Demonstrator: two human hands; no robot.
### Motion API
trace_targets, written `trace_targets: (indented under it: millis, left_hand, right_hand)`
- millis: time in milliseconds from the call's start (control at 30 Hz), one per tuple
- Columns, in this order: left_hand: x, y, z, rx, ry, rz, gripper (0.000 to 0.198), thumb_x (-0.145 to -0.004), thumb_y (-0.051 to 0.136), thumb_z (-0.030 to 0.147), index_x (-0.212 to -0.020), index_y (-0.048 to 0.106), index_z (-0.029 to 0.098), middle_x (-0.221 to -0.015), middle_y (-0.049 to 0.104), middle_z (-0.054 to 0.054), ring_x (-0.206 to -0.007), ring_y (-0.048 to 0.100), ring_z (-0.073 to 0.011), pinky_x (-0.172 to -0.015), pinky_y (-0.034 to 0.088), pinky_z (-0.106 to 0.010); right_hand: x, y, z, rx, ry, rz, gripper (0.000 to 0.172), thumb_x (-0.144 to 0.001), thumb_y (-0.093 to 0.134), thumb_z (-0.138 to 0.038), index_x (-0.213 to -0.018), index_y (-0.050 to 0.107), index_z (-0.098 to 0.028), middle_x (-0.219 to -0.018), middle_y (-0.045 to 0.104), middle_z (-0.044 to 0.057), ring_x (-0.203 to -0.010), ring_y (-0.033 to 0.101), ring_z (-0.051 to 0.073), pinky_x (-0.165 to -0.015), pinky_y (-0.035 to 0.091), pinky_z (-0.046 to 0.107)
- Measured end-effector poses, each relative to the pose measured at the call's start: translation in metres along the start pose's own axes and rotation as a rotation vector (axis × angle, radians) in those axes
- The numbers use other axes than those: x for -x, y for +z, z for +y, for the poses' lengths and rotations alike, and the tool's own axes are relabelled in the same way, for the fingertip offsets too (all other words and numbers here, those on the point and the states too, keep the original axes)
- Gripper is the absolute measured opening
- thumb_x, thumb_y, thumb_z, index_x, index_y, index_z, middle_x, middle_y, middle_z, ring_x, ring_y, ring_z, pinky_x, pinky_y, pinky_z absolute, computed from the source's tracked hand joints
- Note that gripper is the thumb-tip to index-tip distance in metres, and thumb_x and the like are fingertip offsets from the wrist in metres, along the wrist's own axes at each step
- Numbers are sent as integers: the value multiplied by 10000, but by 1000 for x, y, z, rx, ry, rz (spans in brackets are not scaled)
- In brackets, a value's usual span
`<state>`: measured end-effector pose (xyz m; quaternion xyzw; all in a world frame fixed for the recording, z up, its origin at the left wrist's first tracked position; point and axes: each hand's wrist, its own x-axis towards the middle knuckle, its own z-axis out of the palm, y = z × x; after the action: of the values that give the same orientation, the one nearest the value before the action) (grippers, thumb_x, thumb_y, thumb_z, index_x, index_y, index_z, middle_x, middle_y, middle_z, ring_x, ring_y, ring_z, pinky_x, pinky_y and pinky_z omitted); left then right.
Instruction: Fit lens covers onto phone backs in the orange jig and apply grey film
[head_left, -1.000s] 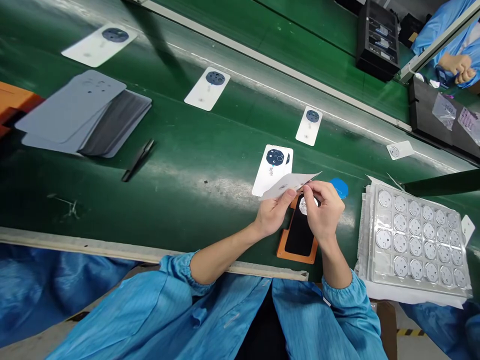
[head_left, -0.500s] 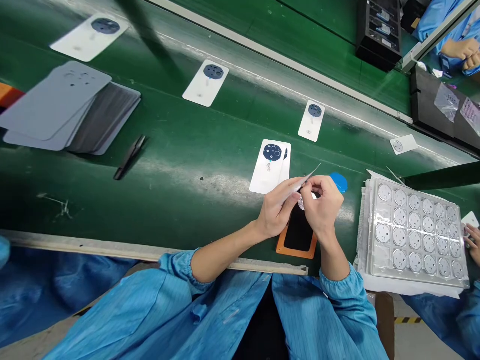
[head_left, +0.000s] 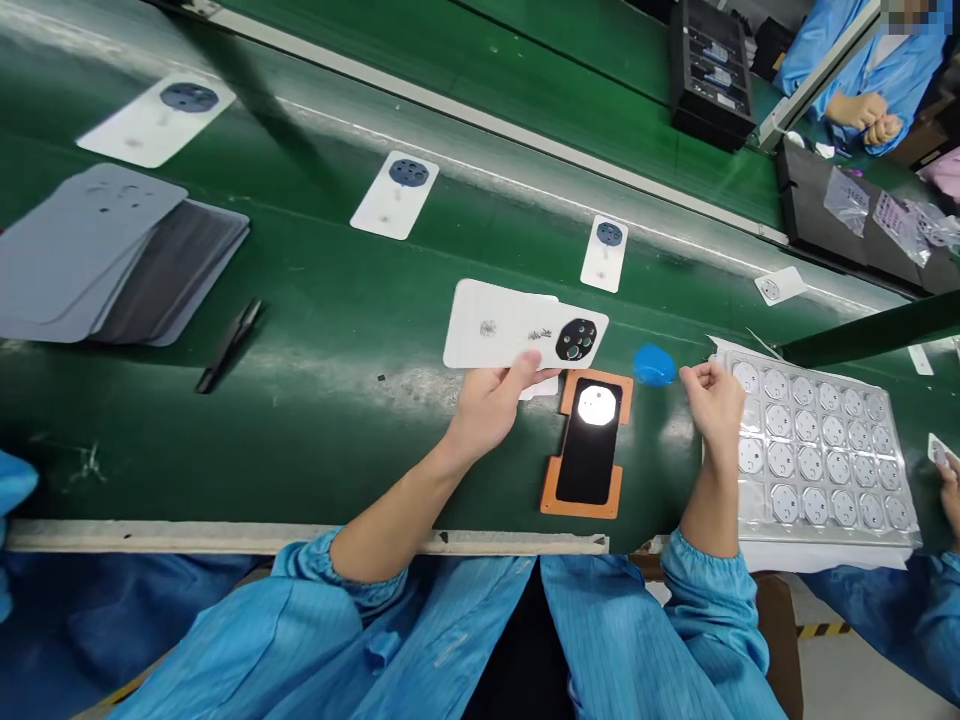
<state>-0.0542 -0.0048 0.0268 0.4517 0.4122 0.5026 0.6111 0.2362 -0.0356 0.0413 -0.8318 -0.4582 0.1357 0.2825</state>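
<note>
My left hand (head_left: 484,410) grips a white phone back cover (head_left: 495,325) by its lower edge, thumb on its face. The cover lies sideways in the air, its dark round camera area pointing right. Part of another white cover (head_left: 546,388) shows behind it on the bench. Below to the right is an orange fixture (head_left: 550,497) holding a black phone-shaped plate (head_left: 585,465) with a white disc (head_left: 597,406) near its top. My right hand (head_left: 716,405) is closed in a pinch beside a blue round piece (head_left: 654,365); what is between the fingertips is too small to make out.
A clear tray (head_left: 756,500) of round white parts stands at the right. At the left lie a stack of grey covers (head_left: 67,250) and a black tweezers-like tool (head_left: 229,345). White covers (head_left: 394,205) are spaced along the back. A co-worker's hand (head_left: 951,490) shows at the right edge.
My hands were together over the fixture and have parted. The cover has moved left and turned face up in my left hand; my right hand has moved right, past the blue piece.
</note>
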Motion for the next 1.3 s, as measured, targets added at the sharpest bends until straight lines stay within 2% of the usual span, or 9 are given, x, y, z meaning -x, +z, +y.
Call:
trace_targets:
  millis: [67,167,300,467,667,800,1033,1167,1300]
  left_hand:
    - [10,-5,6,-325,201,-200,364,-1017,532,395,-1235,697,155,-1239,718,-100,-1191,668,-270,-1043,574,-420]
    - [23,-7,5,-761,615,-544,381,-1036,452,200,-1395,580,189,-1361,650,-119,-1269,627,-248,-1104,524,-408]
    - [26,2,-14,-1157,956,-608,440,-1020,419,77,-1457,450,125,-1340,645,-175,-1294,612,-254,-1103,521,-412]
    - [19,3,-32,-1301,1036,-614,368,-1023,374,58,-1380,462,64,-1304,653,-203,-1253,638,-263,-1061,545,-389]
    - [11,-7,-42,-1311,896,-658,387,-1047,334,112,-1419,439,137,-1334,637,-172,-1312,595,-251,-1043,552,-391]
    - [8,-6,-44,-1389,846,-728,352,-1005,440,135,-1342,529,81,-1451,541,-252,-1388,523,-323,-1133,470,-482]
    - [12,-2,-30,-1409,668,-864,606,-857,679,251,-1407,512,57,-1589,344,-295,-1515,298,-416,-1236,244,-605]
    - [24,-7,-32,-1395,673,-869,645,-835,725,236,-1421,508,77,-1574,387,-272,-1501,336,-407,-1226,260,-629]
    - [41,-13,-44,-1338,792,-717,488,-942,562,114,-1427,509,111,-1488,532,-209,-1432,470,-343,-1199,368,-581]
  right_hand:
    - [24,-10,-9,-152,-205,14,209,-883,616,-361,-999,678,-198,-869,713,55,-779,687,215,-725,568,364]
    - [60,-13,-19,-125,-703,-117,348,-936,603,-242,-1283,626,-243,-1237,691,106,-1130,673,244,-917,590,401]
    - [82,7,-8,102,-1072,-123,461,-982,455,-67,-1401,577,-216,-1266,701,124,-1207,657,245,-1002,569,392]
    - [79,29,8,237,-1143,-33,432,-1009,446,-76,-1407,578,-179,-1239,723,129,-1175,683,245,-1000,574,375]
    - [76,30,10,275,-1128,-70,398,-1006,453,-71,-1368,601,-142,-1262,717,140,-1194,671,249,-1015,562,380]
    - [75,35,10,370,-1145,-137,402,-994,437,-63,-1352,614,-111,-1338,680,146,-1265,631,265,-1088,515,417]
    - [86,39,7,431,-1025,-363,669,-925,418,-113,-1578,299,-21,-1589,397,219,-1521,321,336,-1233,339,550]
    - [97,35,12,418,-1012,-397,780,-883,437,-101,-1619,180,-55,-1614,355,197,-1527,306,332,-1233,338,569]
    - [108,33,17,411,-991,-375,779,-922,440,-127,-1630,120,-70,-1620,336,196,-1521,314,340,-1208,384,563]
